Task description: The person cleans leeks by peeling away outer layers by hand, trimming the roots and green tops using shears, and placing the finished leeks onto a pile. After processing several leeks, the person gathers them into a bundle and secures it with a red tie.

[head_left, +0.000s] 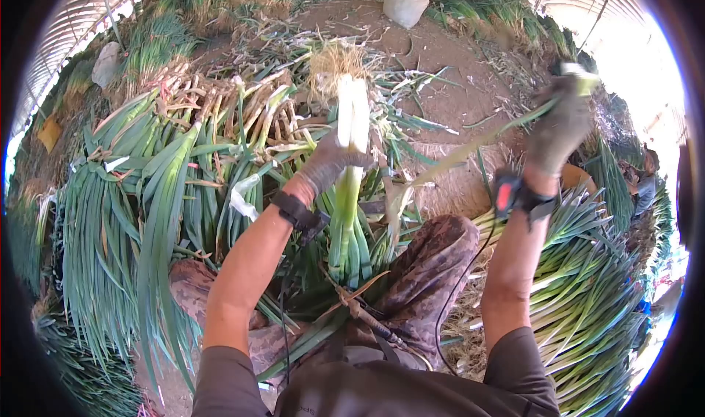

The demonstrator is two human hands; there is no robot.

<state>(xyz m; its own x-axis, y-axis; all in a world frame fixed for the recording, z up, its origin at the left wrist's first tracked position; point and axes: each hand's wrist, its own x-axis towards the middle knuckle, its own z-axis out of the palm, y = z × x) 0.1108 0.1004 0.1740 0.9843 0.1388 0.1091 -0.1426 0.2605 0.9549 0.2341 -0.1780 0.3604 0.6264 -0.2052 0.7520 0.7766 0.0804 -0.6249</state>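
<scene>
Leeks [354, 116] in your left hand [334, 164] stand between a heap [125, 204] leftward and a pile [580, 292] rightward; a sack [406, 2] sits beyond.

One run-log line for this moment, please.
left hand: gripping leek stalks, roots up | right hand: out to the right, blurred, holding long leaf | leek pile: beside right forearm

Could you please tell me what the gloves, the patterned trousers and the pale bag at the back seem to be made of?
Gloves: probably knit fabric, perhaps coated; matte, grey-brown and closely fitted.
Trousers: apparently cloth, with a matte camouflage print and soft folds.
Pale bag: perhaps woven plastic or cloth; dull, creased and bulging, though too small to tell which.
</scene>
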